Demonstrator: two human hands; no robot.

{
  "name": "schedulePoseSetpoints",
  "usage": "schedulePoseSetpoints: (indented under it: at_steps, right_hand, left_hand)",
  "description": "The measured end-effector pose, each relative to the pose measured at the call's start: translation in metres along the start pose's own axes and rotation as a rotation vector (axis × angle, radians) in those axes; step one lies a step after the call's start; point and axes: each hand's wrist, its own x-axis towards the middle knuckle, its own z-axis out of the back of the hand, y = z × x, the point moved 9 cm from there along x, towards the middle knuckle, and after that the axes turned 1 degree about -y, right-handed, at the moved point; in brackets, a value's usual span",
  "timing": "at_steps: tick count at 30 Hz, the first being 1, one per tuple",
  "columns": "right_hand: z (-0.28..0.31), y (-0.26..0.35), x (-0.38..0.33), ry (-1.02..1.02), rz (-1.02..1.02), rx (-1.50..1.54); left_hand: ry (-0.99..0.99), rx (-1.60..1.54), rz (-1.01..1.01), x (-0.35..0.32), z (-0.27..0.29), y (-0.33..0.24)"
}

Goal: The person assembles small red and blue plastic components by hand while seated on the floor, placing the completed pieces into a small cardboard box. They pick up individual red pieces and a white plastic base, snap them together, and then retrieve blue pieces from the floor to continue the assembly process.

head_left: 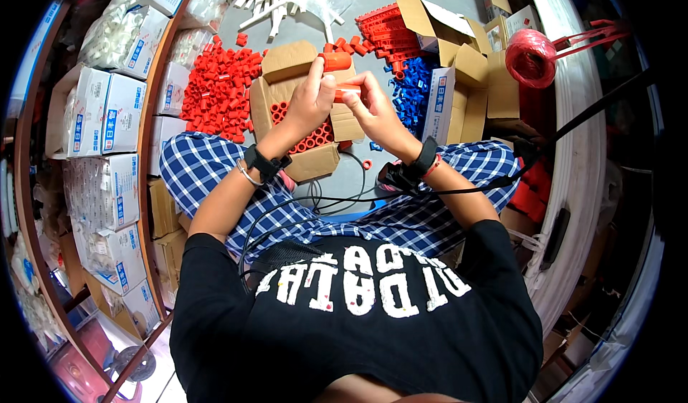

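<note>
Above the open cardboard box (313,163), my left hand (307,107) is closed around red plastic pipe couplings (336,62) that stick out past its fingers. My right hand (375,115), just beside it, pinches another red coupling (347,92) between thumb and fingers. The two hands nearly meet, and whether the pieces touch is hard to see. Inside the box, red couplings (312,139) stand on end in rows, their round openings facing up. My forearms and hands cover part of the box.
A heap of loose red couplings (218,91) lies left of the box, and blue fittings (411,95) are piled at the right. Opened cartons (469,87) stand beyond those. White boxes (107,109) fill the left shelf. Dark cables (337,201) run across my lap.
</note>
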Motion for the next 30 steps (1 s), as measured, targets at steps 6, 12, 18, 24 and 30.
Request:
schedulePoseSetpoints:
  at_steps: [6,12,18,24,30]
  right_hand:
    - [-0.001,0.013,-0.001,0.035,0.083,-0.146]
    - [0.001,0.024,-0.001,-0.019,0.234,-0.357]
    - [0.006,0.025,0.000,-0.049,0.234,-0.308]
    - [0.006,0.015,0.001,-0.067,0.179,-0.389]
    - [0.017,-0.002,0.004,-0.113,0.033,-0.360]
  left_hand:
    - [-0.023,-0.177,0.109,0.002,0.002,0.005]
    - [0.043,-0.263,0.229,0.002,-0.003,0.015]
    - [0.017,-0.215,0.199,0.003,-0.001,0.013]
    - [-0.023,-0.136,0.179,0.003,0.003,0.010]
    - [-0.001,-0.023,0.080,0.001,0.002,-0.004]
